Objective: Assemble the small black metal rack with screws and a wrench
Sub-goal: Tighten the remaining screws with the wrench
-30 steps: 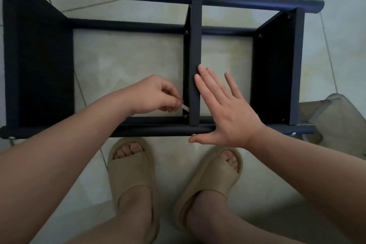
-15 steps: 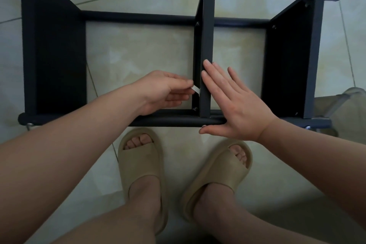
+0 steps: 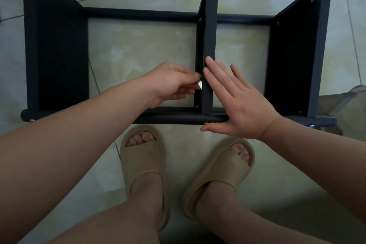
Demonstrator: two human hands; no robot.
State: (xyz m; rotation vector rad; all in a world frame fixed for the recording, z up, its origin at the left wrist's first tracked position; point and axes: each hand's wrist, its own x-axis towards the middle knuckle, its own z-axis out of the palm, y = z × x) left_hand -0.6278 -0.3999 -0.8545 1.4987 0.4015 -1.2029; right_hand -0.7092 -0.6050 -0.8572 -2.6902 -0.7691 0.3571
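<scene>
The black metal rack stands on the tiled floor, seen from above, with two end panels and a centre divider. My left hand is inside the left bay, fingers pinched on a small silvery wrench held against the divider's left face, above a screw near the bottom rail. My right hand lies flat with fingers spread against the divider's right side, thumb over the near rail.
My two feet in beige slides stand just before the rack's near rail. A clear plastic bag or container lies on the floor at the right, past the rack's right end. Pale floor tiles surround everything.
My left hand has risen along the divider with the wrench, from near the bottom screw to mid-height. The right hand has stayed flat on the divider. The camera view shifted slightly.
</scene>
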